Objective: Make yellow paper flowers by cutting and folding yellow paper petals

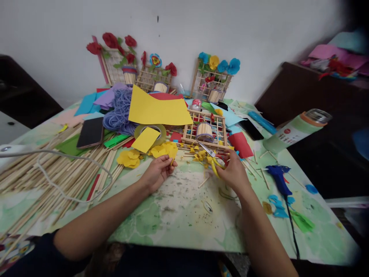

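Between the fingertips of my left hand point(159, 171) is a small piece of yellow paper point(173, 154), pinched over the table's middle. My right hand point(234, 172) grips the yellow handles of a pair of scissors point(212, 156), whose metal blades point up and to the left. Yellow paper scraps point(201, 155) lie around the blade tips. Cut yellow paper petals point(129, 158) rest left of my left hand. Behind it, a yellow paper square point(146, 139) leans on a roll of tape point(162, 132), below a large yellow sheet point(157, 109).
Wooden sticks point(75, 181) and a white cable point(72, 199) cover the left side. A stick lattice point(187, 132) stands behind the scissors. At right are a glue gun point(278, 181), a bottle point(294, 130) and a phone point(251, 129). Lattices with paper flowers point(221, 66) line the wall.
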A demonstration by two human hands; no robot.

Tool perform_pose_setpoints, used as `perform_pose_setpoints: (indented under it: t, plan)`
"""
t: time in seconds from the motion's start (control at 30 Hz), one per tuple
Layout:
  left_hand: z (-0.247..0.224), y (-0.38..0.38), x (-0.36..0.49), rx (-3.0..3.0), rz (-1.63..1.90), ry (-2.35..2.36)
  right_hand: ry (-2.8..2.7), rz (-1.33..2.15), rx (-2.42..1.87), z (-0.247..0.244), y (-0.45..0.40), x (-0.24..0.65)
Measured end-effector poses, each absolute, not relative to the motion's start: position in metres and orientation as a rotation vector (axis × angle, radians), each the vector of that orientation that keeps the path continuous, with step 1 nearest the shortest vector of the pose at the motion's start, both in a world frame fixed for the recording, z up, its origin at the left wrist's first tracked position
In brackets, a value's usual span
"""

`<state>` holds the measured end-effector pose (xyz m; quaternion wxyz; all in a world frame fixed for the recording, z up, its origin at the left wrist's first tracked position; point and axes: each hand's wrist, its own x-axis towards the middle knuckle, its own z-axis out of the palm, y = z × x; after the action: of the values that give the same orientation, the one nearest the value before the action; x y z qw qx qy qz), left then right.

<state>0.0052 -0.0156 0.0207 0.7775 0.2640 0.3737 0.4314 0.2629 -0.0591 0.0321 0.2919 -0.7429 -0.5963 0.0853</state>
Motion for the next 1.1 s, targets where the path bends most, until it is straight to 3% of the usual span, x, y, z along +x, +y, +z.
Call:
perform_pose_setpoints:
  t: [0.2, 0.3, 0.53, 1.1]
  plan:
    - [0.023, -0.018, 0.006, 0.58, 1.042, 0.753, -1.604, 0.558, -1.646, 0.028, -0.066, 0.229]
    - [0.024, -0.02, 0.008, 0.568, 1.106, 0.733, -1.738, 0.625, -1.674, 0.03, -0.075, 0.208]
    - [0.021, -0.025, 0.013, 0.507, 1.196, 0.734, -2.045, 0.448, -1.704, 0.033, -0.086, 0.186]
    - [0.012, -0.031, 0.017, 0.628, 1.077, 0.679, -2.165, 0.433, -1.764, 0.036, -0.087, 0.183]
